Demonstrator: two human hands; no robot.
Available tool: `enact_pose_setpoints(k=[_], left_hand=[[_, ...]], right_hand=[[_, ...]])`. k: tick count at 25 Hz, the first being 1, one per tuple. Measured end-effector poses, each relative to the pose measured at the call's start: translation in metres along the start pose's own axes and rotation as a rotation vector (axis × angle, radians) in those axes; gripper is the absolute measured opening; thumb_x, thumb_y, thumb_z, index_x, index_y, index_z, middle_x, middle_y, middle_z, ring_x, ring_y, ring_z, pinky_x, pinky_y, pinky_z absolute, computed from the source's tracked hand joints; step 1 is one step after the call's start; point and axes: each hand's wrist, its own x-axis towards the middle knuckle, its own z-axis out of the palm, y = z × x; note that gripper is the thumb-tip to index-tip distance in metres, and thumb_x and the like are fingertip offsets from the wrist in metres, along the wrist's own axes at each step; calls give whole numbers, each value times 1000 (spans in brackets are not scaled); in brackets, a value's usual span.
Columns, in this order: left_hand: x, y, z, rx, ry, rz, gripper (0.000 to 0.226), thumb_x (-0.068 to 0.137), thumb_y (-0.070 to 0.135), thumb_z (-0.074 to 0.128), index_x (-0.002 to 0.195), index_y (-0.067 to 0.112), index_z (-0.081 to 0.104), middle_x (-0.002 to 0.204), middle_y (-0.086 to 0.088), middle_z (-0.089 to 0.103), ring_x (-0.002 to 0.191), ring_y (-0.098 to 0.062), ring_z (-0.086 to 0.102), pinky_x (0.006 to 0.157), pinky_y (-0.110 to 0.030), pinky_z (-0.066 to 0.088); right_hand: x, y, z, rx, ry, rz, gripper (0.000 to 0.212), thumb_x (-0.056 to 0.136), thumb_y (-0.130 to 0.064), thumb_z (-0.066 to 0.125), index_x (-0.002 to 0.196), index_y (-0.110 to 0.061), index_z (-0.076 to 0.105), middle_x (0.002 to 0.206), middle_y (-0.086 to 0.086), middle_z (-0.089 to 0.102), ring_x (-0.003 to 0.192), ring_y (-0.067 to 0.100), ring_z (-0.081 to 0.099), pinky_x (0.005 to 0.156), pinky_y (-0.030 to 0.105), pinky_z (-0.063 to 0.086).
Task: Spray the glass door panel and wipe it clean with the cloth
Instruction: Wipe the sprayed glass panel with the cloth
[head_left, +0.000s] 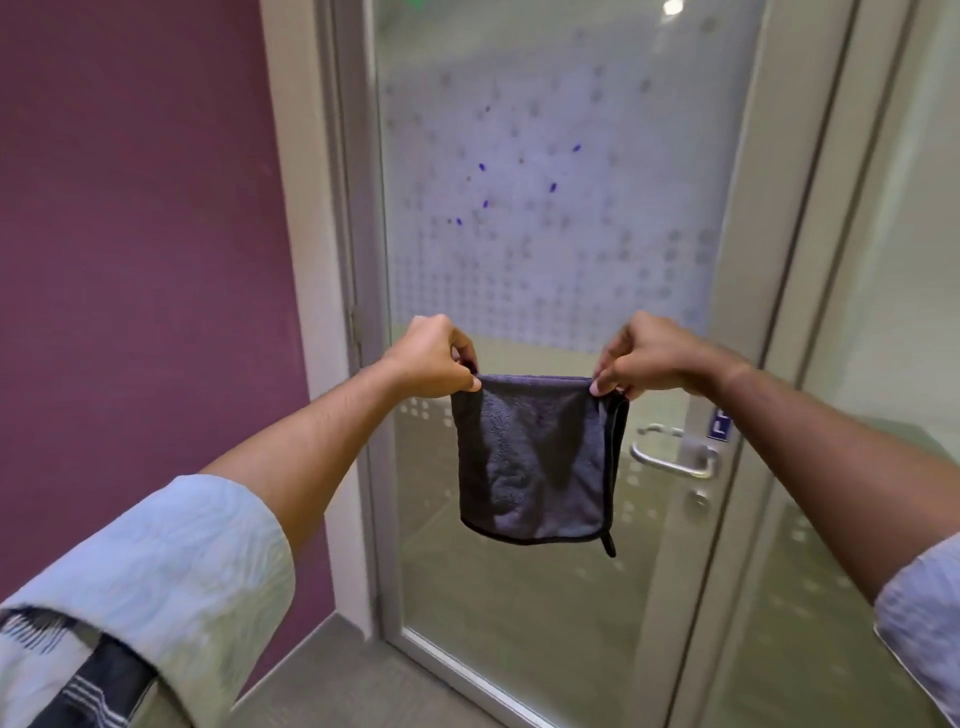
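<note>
A dark grey cloth, folded over, hangs in front of the glass door panel. My left hand pinches its top left corner and my right hand pinches its top right corner, so the top edge is stretched between them. The glass carries a frosted dot pattern, and a few small blue-purple spots sit on its upper middle part. No spray bottle is in view.
A metal lever handle with a lock below it sits on the door's right side. A maroon wall stands to the left of the pale door frame. Another glass panel lies to the right. Grey floor runs below.
</note>
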Motion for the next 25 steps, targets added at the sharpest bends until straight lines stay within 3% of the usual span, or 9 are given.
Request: enact_pose_setpoints(k=[13, 20, 25], left_hand=[[144, -113, -31, 22, 51, -60, 13, 74, 18, 81, 84, 12, 75, 66, 5, 58, 71, -12, 59, 64, -24, 49], [213, -162, -36, -9, 62, -8, 15, 75, 20, 81, 86, 12, 75, 68, 6, 56, 68, -7, 54, 60, -20, 42], [275, -199, -61, -58, 72, 117, 14, 73, 21, 83, 83, 13, 76, 65, 3, 57, 64, -10, 53, 58, -22, 45]], right_hand=[[201, -41, 21, 10, -70, -92, 11, 70, -3, 83, 77, 0, 76, 57, 5, 65, 58, 15, 60, 56, 26, 58], [265, -58, 31, -27, 6, -62, 12, 71, -2, 83, 80, 1, 76, 51, 0, 63, 55, 13, 58, 54, 24, 56], [306, -87, 26, -50, 134, -16, 11, 71, -5, 83, 80, -2, 77, 60, 2, 67, 60, 13, 61, 56, 23, 56]])
